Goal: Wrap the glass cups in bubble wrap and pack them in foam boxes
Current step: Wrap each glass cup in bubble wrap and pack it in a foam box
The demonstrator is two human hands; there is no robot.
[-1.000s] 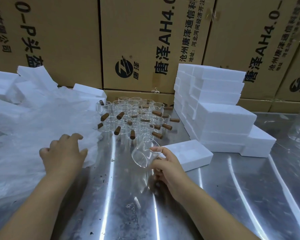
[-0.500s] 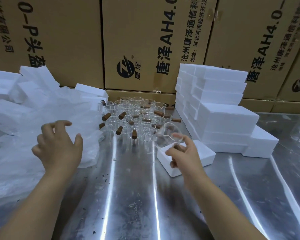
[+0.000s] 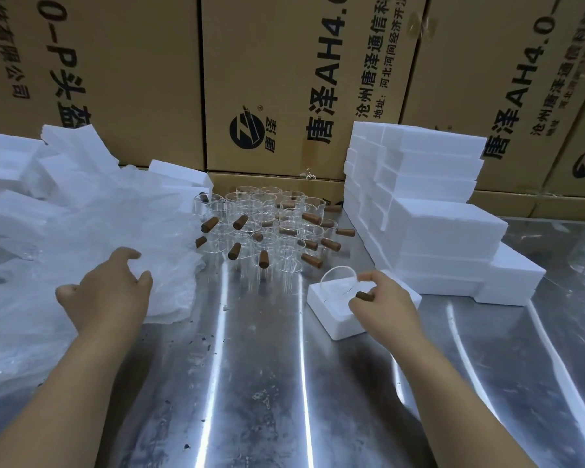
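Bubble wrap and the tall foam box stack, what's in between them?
Head view: a cluster of glass cups with brown handles stands between the bubble wrap and the foam box stack.

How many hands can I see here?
2. The left hand is over the bubble wrap on the left; the right hand holds a glass cup at the single foam box on the right. No other hands show.

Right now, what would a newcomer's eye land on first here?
Probably the cluster of glass cups with brown handles, crowded at the back middle of the shiny metal table. To its right rises a stepped stack of white foam boxes, and in front the right hand holds one glass cup by its handle at a single foam box.
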